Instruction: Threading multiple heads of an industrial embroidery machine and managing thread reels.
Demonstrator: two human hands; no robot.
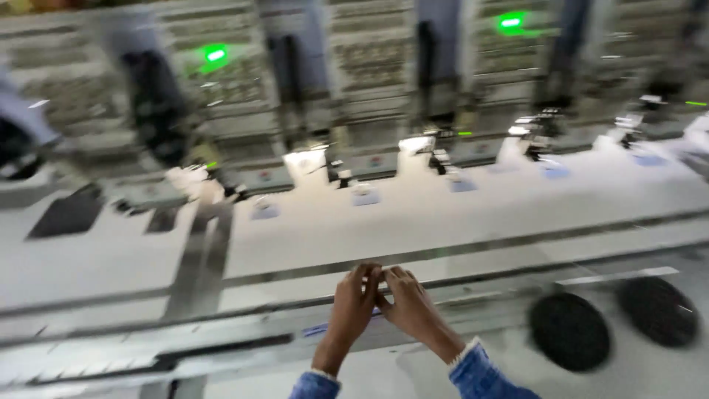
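My left hand (pixel 353 304) and my right hand (pixel 408 303) meet fingertip to fingertip over a long metal frame rail (pixel 473 251) at the near edge of white stretched fabric (pixel 443 214). The fingers are pinched together at one spot; anything between them is too small and blurred to make out. Both wrists wear blue denim cuffs. The picture is motion-blurred.
A row of embroidery machine heads (pixel 436 148) with needles stands along the far side, with green lights (pixel 216 55) above. Two round black discs (pixel 569 331) lie on the table at right. A dark metal bar (pixel 199 258) crosses the fabric at left.
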